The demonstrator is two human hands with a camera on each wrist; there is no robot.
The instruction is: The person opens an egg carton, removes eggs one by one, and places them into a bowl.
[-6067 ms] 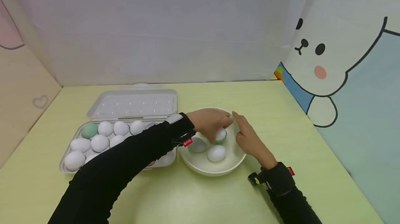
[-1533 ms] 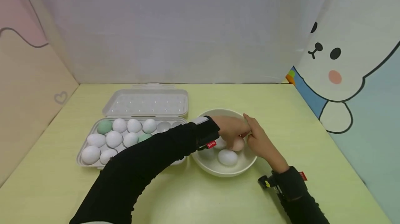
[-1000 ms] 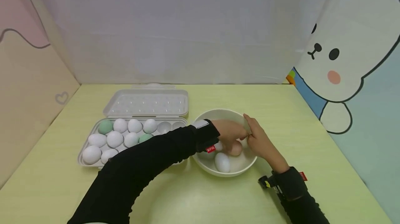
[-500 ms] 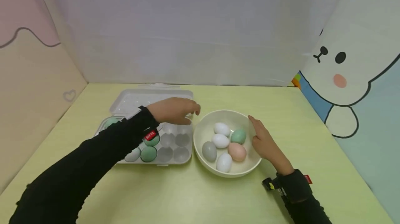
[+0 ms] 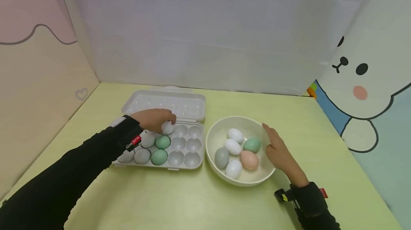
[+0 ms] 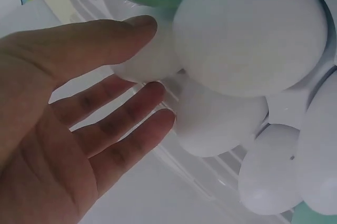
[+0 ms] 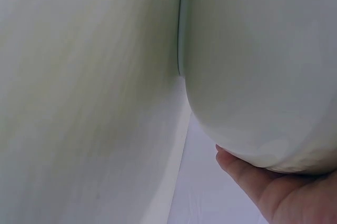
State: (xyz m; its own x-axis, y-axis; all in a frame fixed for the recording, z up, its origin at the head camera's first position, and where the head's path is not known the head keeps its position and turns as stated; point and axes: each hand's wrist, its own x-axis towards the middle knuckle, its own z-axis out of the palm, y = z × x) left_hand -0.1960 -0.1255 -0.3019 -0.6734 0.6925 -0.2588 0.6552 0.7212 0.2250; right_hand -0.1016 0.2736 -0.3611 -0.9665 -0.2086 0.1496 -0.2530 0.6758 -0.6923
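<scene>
Left hand (image 5: 153,120), fingers loose and mostly straight in the wrist view, rests its fingertips on a white egg (image 5: 167,128) seated in a back-row cup of the open pale-grey plastic egg carton (image 5: 196,162); whether the fingers actually pinch that egg cannot be told from these views. Just in front of the hand, two green eggs (image 5: 162,142) sit one before the other in the carton, with further white and greyish eggs partly hidden under the black sleeve (image 5: 64,180). The carton's right-hand cups, nearest the bowl, stand empty, and its hinged lid (image 5: 167,103) lies flat behind it.

Right hand (image 5: 279,149), fingers straight and together, lies against the outer right wall of the round cream ceramic bowl (image 5: 216,130), steadying it on the yellow-green bench (image 5: 199,201). The bowl sits just right of the carton and holds six eggs: three white, one grey, one green and one pinkish-tan egg (image 5: 249,159).

Judged from the layout, the shifting of eggs between carton and bowl is partway through, with several carton cups unfilled and six eggs still lying in the bowl. A cartoon rabbit panel (image 5: 363,73) stands at the right.
</scene>
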